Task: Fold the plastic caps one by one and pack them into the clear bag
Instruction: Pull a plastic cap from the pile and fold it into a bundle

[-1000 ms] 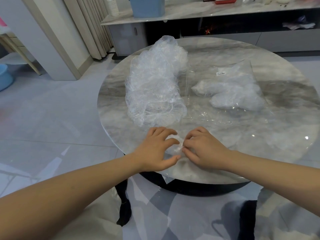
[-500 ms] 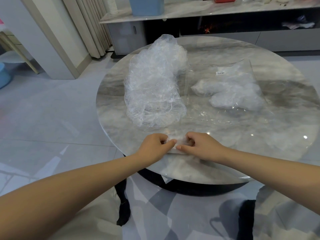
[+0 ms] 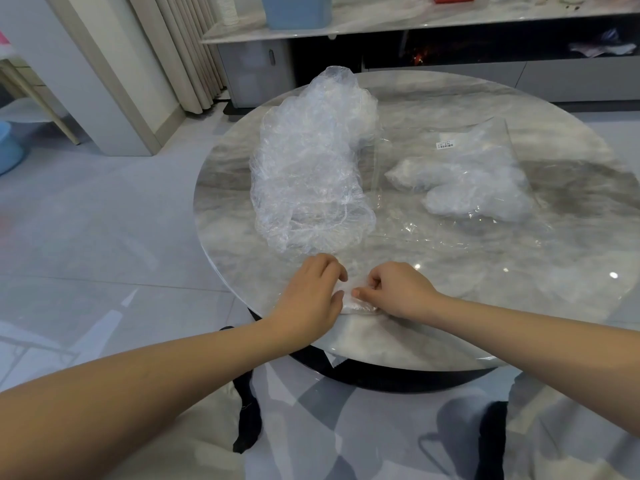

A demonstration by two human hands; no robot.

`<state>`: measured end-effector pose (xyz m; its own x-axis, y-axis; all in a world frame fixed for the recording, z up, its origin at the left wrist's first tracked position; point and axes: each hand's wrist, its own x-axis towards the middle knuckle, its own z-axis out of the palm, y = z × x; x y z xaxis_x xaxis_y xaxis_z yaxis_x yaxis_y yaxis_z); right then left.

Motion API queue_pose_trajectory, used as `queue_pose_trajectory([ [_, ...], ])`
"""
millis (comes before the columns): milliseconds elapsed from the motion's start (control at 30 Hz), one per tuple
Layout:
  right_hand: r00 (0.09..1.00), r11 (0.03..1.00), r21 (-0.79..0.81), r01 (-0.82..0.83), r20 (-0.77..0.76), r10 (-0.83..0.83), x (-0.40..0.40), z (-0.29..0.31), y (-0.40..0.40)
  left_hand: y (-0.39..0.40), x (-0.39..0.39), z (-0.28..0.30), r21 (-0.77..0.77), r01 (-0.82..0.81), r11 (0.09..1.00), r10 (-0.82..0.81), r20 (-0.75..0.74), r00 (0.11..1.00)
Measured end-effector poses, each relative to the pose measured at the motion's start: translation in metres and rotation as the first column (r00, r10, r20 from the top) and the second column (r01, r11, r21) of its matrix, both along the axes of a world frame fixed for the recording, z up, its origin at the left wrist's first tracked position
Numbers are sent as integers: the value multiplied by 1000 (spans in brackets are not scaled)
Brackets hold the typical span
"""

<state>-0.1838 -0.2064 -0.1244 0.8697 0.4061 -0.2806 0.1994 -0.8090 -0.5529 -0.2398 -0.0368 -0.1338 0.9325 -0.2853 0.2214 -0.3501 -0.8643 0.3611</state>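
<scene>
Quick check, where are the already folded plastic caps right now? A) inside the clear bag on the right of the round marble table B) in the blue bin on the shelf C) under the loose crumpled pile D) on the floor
A: the folded white plastic caps lie inside the clear plastic bag with the small label, right of the loose crumpled pile of caps on the round marble table.

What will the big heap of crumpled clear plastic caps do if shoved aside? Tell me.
The heap of crumpled clear plastic caps is thin, airy film, so it probably slides lightly and deforms. Loose caps may spill across the glossy round marble table.

grey-veined marble table [image 3: 450, 95], clear caps [image 3: 311, 181], blue bin [image 3: 298, 10]
</scene>
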Motion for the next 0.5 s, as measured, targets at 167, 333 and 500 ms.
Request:
queue_pose_trajectory([
  [167, 998, 998, -68, -12, 66, 17, 0, 3, 0, 5, -6, -10, 311, 246, 918, -232, -83, 969],
  [333, 776, 957, -171, -235, 560, 291, -9, 1, -5, 10, -14, -16, 383, 263, 886, -151, -299, 942],
  [500, 674, 908, -338, -247, 613, 412, -20, -21, -12, 8, -14, -17, 373, 273, 887, -121, -383, 916],
])
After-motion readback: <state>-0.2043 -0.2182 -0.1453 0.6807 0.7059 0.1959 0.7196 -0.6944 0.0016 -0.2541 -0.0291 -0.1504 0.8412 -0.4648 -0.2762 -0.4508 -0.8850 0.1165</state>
